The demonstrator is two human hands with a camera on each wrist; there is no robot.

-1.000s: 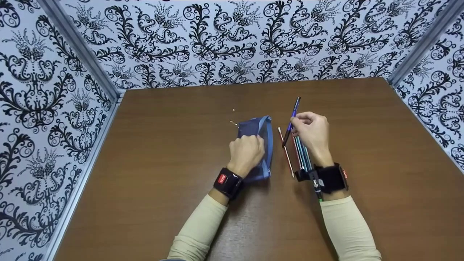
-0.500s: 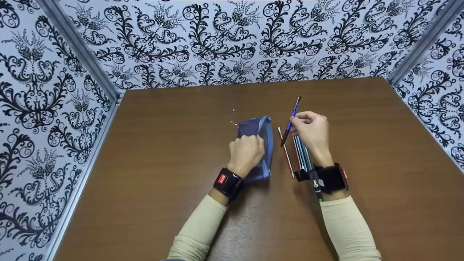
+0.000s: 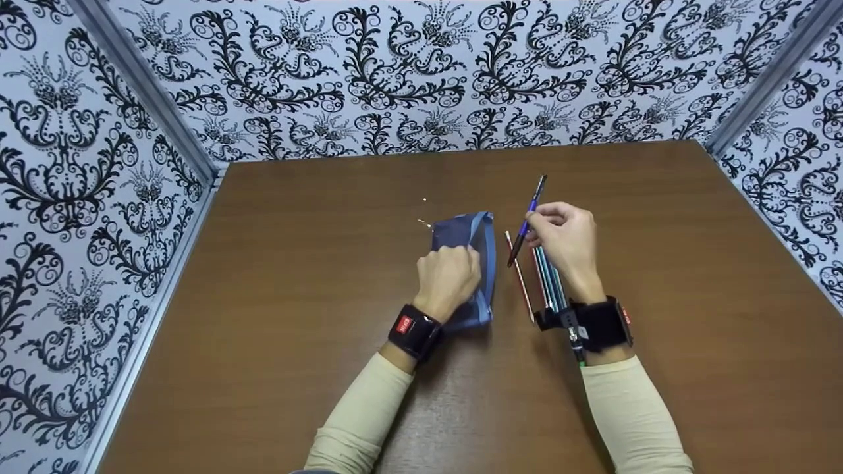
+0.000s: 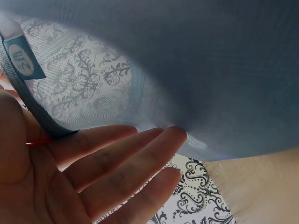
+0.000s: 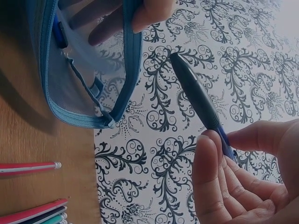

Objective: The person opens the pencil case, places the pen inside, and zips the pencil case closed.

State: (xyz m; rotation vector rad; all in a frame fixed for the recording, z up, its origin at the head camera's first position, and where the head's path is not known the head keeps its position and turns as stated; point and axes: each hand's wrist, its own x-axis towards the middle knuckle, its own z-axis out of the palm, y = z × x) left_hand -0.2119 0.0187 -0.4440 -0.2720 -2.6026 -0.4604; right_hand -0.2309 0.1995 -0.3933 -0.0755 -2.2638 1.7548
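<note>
My left hand [image 3: 449, 280] holds a blue mesh pencil case [image 3: 486, 250] by its zip edge. In the left wrist view its fingers lie along the outside of the translucent mesh [image 4: 196, 93]. The case's unzipped mouth [image 5: 84, 121] faces the right hand in the right wrist view, with a small dark-blue object [image 5: 60, 33] inside. Between thumb and fingers, my right hand [image 3: 565, 240] pinches a blue pen [image 3: 525, 227] with a black grip. The pen slants in the air just right of the case, its black end toward the mouth, apart from it.
A red-striped pencil [image 3: 520, 280] lies on the brown table [image 3: 296, 296] between case and right hand. Several more pencils [image 3: 548, 276], red and teal, lie under the right wrist. Small pale bits [image 3: 425, 224] lie beyond the case. Patterned walls [image 3: 395, 79] border the table.
The pen has tilted slightly, its lower end shifting a little left toward the case. My left hand and the pencil case have stayed still.
</note>
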